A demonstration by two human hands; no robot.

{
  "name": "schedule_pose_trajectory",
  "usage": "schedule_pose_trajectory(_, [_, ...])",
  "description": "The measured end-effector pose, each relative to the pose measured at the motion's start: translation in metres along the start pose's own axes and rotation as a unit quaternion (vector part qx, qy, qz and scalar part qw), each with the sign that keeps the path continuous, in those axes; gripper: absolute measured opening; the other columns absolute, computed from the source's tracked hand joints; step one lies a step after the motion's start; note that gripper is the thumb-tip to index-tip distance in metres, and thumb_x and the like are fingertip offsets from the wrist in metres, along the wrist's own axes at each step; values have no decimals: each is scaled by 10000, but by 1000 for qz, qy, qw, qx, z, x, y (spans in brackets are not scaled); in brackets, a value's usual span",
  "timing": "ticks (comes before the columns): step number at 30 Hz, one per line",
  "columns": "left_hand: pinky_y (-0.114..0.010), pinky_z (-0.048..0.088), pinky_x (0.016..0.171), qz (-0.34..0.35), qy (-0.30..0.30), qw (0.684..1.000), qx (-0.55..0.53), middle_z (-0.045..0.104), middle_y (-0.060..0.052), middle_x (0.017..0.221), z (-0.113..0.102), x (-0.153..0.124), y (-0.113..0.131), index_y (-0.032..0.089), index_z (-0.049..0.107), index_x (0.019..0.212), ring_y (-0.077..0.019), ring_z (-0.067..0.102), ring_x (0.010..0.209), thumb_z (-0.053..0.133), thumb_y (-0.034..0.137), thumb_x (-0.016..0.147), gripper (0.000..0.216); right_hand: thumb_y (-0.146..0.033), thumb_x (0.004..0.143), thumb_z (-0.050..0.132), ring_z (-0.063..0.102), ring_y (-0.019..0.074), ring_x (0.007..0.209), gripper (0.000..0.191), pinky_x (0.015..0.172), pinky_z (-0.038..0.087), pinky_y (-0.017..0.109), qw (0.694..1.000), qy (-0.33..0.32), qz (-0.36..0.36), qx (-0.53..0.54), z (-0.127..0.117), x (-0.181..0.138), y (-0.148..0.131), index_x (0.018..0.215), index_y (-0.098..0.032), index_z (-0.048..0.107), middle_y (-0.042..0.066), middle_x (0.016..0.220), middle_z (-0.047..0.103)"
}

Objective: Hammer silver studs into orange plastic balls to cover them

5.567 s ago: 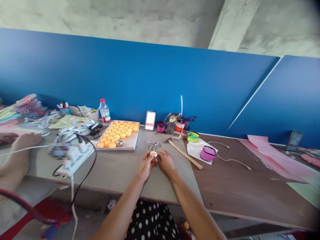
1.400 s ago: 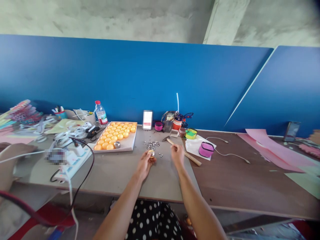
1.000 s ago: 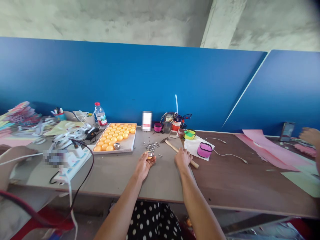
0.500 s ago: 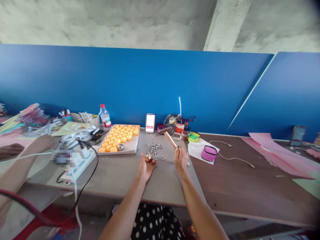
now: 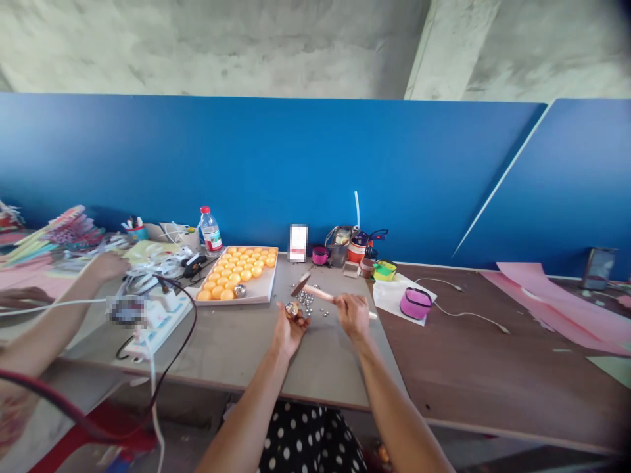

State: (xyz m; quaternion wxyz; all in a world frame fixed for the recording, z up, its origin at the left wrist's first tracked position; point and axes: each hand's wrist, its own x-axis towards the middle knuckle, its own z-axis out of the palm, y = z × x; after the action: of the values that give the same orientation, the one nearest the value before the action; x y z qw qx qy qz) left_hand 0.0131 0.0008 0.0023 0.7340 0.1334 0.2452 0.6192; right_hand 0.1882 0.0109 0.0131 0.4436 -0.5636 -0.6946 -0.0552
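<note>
"Judging by the tray (image 5: 270,281), how much is done?"

"Not much, apparently. One silvery ball (image 5: 240,291) is seated at the near end; the many orange balls (image 5: 235,274) are seen plain. Another ball, the half-silver ball (image 5: 291,309), is held in the left hand (image 5: 288,334), so its covering is judged part-done."

"Loose stuff?"

"Silvery bits (image 5: 306,299) are heaped on the bench (image 5: 236,348) just beyond that hand, a few strewn to the right. Supply looks far from used up."

"Hands?"

"Left: cupped palm-up, closed around its ball. Right hand (image 5: 353,315): wrapped round the handle of the hammer (image 5: 318,292); the head is held above the heap's left side. No contact with the ball can be made out."

"Containers?"

"Tray: packed with balls in rows, a bare strip left along the right. Blue cup (image 5: 137,233): pens (image 5: 139,223) are stood in it. Bottle (image 5: 211,231): capped in red, fill level cannot be told. Orange tub (image 5: 356,250): contents too small to be named."
</note>
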Motion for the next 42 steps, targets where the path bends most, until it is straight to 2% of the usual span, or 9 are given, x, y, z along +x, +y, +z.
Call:
schedule_pose_trajectory(3, [-286,488,605,5,8,1000,-6,484,22,543,0,0,1,157,576,753,-76,422,438,450,561,774,424,-301,843,417,506,135,637,281,746,264,277,999,-24,-9,-26,1,1,-1,645,-188,581,22,614,595])
schedule_pose_trajectory(8, [-287,490,594,-2,11,1000,-22,485,20,543,-2,1,2,160,575,741,-79,427,437,455,559,773,418,-286,873,330,505,132,626,328,727,278,271,998,49,33,28,-2,1,-3,690,-191,585,19,639,602])
schedule_pose_trajectory(10, [-287,491,592,-3,9,1000,-21,491,19,543,-3,2,2,163,581,740,-80,431,437,463,558,770,414,-280,879,314,508,131,618,346,725,279,272,999,26,23,38,-2,1,-3,672,-197,578,18,628,602])
schedule_pose_trajectory(14, [-284,491,599,9,0,1000,-15,514,9,528,-4,3,1,172,561,636,-80,437,437,493,565,747,414,-306,836,424,490,129,576,295,718,267,281,999,-48,-19,-1,1,0,-7,593,-202,555,15,563,582])
schedule_pose_trajectory(20, [-281,491,582,16,8,1000,-17,548,10,526,-7,5,0,182,565,624,-84,453,436,577,565,683,388,-261,865,367,510,123,592,334,735,263,276,1000,6,-3,-8,1,0,-9,585,-195,535,8,572,582])
schedule_pose_trajectory(26, [-289,496,587,-1,16,1000,-12,545,4,509,-6,6,0,173,566,593,-85,467,427,551,554,712,399,-281,846,415,489,119,541,328,734,254,291,995,23,-18,-98,10,-1,-5,548,-192,517,12,526,570])
schedule_pose_trajectory(33, [-301,494,581,10,13,1000,-18,544,0,509,-9,6,-2,147,572,595,-94,485,429,560,499,736,379,-286,874,367,461,111,522,374,749,252,285,990,80,-24,-116,13,-1,-4,548,-183,516,-3,512,555])
schedule_pose_trajectory(37, [-298,488,576,12,9,1000,-19,548,-1,526,-10,7,-3,144,563,592,-92,478,432,571,479,737,365,-321,893,329,457,105,524,432,755,252,274,987,119,0,-110,15,-1,-2,520,-179,496,-5,508,553])
schedule_pose_trajectory(42, [-297,483,579,0,-1,1000,-5,536,-2,521,-8,6,-2,145,560,602,-94,473,434,545,487,752,373,-351,905,314,465,105,530,437,761,238,277,986,106,-10,-131,16,-1,1,569,-180,535,-4,525,567])
